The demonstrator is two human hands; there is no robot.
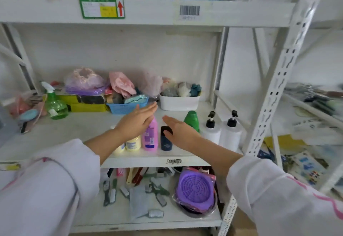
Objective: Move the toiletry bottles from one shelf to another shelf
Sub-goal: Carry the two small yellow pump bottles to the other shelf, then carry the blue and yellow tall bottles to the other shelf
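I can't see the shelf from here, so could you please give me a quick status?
Left hand and right hand open, holding nothing. Pink bottle and dark blue bottle upright on middle shelf, between the hands. Nothing blocking.

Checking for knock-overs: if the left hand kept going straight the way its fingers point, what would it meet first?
Probably the white tub at the back; the left hand, open, points up-right above the pink bottle. Depth is unclear, so the blue basket could come first.
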